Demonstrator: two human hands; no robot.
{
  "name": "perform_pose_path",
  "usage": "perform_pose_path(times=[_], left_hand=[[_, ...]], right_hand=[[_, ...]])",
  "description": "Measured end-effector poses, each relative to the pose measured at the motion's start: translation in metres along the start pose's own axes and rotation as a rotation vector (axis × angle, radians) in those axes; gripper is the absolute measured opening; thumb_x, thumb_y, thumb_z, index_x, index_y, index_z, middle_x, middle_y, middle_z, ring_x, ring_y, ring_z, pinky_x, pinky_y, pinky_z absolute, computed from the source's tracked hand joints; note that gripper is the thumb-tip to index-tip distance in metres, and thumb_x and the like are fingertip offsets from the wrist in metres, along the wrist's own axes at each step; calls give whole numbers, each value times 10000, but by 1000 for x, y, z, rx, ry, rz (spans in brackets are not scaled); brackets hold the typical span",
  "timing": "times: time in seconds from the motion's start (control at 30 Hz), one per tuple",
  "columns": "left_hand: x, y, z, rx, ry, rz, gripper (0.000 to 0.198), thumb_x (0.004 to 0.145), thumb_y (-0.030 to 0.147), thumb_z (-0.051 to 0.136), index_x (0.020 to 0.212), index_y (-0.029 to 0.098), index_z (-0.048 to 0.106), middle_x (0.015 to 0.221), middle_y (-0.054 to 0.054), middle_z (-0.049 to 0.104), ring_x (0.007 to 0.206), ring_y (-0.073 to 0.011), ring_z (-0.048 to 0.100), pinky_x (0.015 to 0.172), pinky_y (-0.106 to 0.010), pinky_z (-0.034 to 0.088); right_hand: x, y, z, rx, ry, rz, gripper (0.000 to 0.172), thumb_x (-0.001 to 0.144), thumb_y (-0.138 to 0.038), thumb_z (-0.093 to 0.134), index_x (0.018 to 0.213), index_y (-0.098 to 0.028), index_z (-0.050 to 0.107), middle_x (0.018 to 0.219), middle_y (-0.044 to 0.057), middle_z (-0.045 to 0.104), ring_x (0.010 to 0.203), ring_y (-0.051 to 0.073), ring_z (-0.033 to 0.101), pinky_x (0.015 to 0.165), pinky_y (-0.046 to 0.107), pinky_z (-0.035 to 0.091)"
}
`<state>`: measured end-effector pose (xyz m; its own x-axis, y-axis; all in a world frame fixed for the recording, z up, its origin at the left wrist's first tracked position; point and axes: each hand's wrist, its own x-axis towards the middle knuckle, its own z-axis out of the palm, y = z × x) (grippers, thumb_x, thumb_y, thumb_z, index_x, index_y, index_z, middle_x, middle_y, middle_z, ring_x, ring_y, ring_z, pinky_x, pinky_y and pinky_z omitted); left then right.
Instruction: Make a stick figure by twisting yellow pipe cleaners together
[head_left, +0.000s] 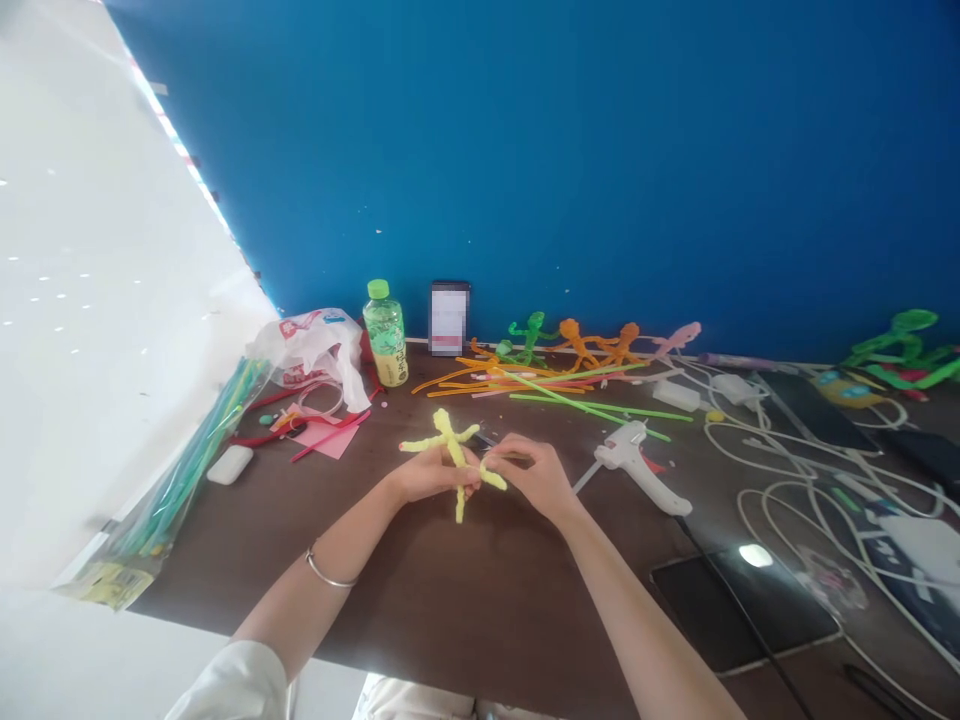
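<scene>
A yellow pipe-cleaner figure (450, 450) with a loop head and bent limbs is held over the brown table (480, 590). My left hand (433, 475) grips its body, and the lower end hangs below my fingers. My right hand (525, 475) pinches a yellow limb at the figure's side, its fingertips close to my left hand. Part of the figure is hidden by my fingers. A white hot glue gun (637, 468) lies on the table to the right of my right hand. Loose coloured pipe cleaners (540, 388) lie a little farther ahead.
Finished pipe-cleaner figures (570, 342) stand along the blue wall (525, 150), beside a green-capped bottle (386, 335) and an upright phone (448, 318). On the left are a plastic bag (315, 355) and bagged pipe cleaners (187, 470). White cables (795, 470) and a dark tablet (742, 610) lie on the right.
</scene>
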<state>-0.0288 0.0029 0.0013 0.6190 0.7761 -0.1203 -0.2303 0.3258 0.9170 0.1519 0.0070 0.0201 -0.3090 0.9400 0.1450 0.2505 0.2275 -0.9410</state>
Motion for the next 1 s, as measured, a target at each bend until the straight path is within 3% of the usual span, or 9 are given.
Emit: perform_pose_path(times=[0.07,0.2,0.37,0.53,0.77,1.0], left_hand=[[2,-1,1,-49,44,35,248,618,323,714,669,124,575,610,-9,558,552,-88,512,556,-236,413],[7,-5,0,-32,242,148,247,623,323,709,696,127,579,636,-6,569,594,-88,520,584,-230,425],[12,-8,1,148,431,245,289,639,362,686,757,118,588,633,-26,598,622,-135,568,615,-284,480],[13,-8,3,364,532,313,275,654,372,668,756,129,589,662,-40,621,637,-154,604,637,-288,502],[11,-8,4,200,474,224,330,663,391,659,829,110,608,688,-53,623,638,-158,607,639,-306,525],[13,-8,8,42,553,208,356,606,361,710,841,109,622,731,-53,631,701,-163,607,700,-334,535]], right_hand=[[1,5,7,69,30,62,214,680,-372,621,655,-163,660,664,20,616,631,150,562,587,254,432],[1,12,19,82,89,122,246,697,-381,583,685,-153,673,636,11,625,618,159,546,580,261,411],[-1,8,25,63,90,177,284,732,-385,533,669,-148,678,580,1,604,574,160,537,539,258,402],[-2,8,25,54,72,147,277,745,-368,517,744,-154,692,655,26,650,699,212,595,637,292,438],[-1,13,17,-86,175,139,251,733,-351,525,702,-144,662,653,18,637,633,177,565,575,256,412],[1,18,17,-140,245,109,275,727,-373,506,682,-137,640,603,21,590,591,162,518,556,254,394]])
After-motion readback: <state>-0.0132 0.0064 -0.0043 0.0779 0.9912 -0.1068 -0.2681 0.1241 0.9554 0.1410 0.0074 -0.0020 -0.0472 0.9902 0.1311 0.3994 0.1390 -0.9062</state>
